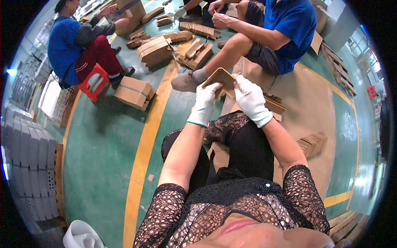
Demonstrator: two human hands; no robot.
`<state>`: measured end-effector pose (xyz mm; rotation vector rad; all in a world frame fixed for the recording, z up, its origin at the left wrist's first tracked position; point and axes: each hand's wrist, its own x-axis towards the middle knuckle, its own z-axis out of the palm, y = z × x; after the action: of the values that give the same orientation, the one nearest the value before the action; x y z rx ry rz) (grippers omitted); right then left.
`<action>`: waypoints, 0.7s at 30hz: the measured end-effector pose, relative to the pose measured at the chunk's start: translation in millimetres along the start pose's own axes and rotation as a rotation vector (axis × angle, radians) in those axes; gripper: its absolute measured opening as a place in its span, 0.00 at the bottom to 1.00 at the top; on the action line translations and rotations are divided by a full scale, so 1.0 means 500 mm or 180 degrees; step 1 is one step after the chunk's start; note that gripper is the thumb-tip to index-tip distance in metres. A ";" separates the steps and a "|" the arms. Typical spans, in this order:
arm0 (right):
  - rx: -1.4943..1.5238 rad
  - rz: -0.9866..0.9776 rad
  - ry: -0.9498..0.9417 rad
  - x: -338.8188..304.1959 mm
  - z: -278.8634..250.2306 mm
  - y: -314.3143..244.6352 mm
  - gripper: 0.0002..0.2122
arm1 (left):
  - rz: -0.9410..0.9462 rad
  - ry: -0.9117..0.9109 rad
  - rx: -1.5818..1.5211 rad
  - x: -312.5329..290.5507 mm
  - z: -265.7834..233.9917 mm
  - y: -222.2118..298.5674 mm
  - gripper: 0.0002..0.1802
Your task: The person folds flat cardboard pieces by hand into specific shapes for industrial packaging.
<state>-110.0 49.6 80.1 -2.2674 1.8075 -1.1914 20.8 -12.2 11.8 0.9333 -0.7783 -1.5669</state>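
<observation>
In white knit gloves, both my hands are closed on one folded piece of brown cardboard (222, 77), held up above my lap. It is bent into a V, like a corner protector, with the fold towards the top. My left hand (204, 103) grips its left side and my right hand (250, 98) pinches the right side, thumbs facing me. Just beyond my right wrist, more brown cardboard pieces (273, 105) lie low, partly hidden by my glove. A nested stack of folded cardboard pieces (312, 144) rests on the brown sheet (306, 105) to my right.
Ahead, a co-worker in a blue shirt (289, 35) sits with one shoe (186, 82) near my hands. Another sits on a red stool (94, 82) at left. Strapped cardboard bundles (134, 93) and loose stacks (199, 29) lie on the green floor. Grey stacks (35, 165) stand far left.
</observation>
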 end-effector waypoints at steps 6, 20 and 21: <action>-0.0081 0.0234 -0.0247 -0.005 -0.015 0.007 0.12 | -0.0066 -0.0314 0.0094 0.003 0.002 -0.001 0.13; -0.1409 -0.0252 -0.0595 -0.009 -0.113 0.048 0.08 | 0.1575 -0.1086 0.1114 -0.032 0.055 0.004 0.11; -0.1493 -0.0226 -0.0755 -0.011 -0.125 0.047 0.09 | 0.1765 -0.1136 0.1549 -0.030 0.056 0.003 0.12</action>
<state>-164.4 73.5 110.8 -2.5830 2.0931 -0.5025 -1.6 2.4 28.7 0.6863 -1.5726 -1.0730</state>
